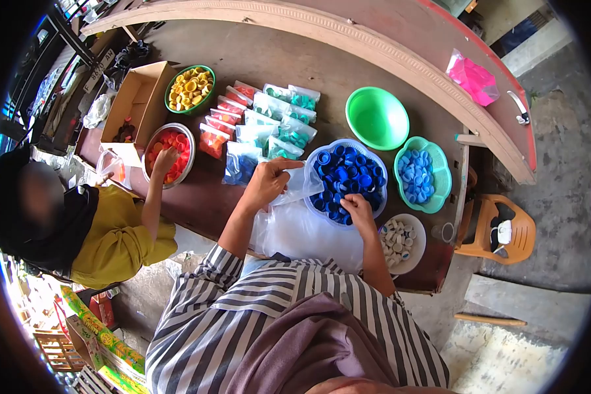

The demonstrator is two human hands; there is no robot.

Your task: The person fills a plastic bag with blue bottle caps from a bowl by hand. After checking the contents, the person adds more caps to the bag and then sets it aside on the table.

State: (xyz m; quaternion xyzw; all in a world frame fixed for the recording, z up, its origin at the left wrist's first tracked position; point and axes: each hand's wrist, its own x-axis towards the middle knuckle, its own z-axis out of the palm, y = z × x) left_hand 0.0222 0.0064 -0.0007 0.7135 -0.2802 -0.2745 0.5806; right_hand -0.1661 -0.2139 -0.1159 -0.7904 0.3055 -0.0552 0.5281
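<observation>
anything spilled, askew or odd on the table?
Nothing stands out. Caps sit sorted by colour in their bowls, the filled bags lie in rows. The left hand holds a clear bag; the right hand reaches into the dark blue caps.

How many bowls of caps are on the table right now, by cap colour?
Dark blue caps: 1 bowl, right hand in it
Light blue caps: 1 bowl
White caps: 1 bowl
Yellow caps: 1 bowl
Red and orange caps: 1 bowl
Empty green bowl: 1
Total: 6 bowls, 5 with caps
</observation>
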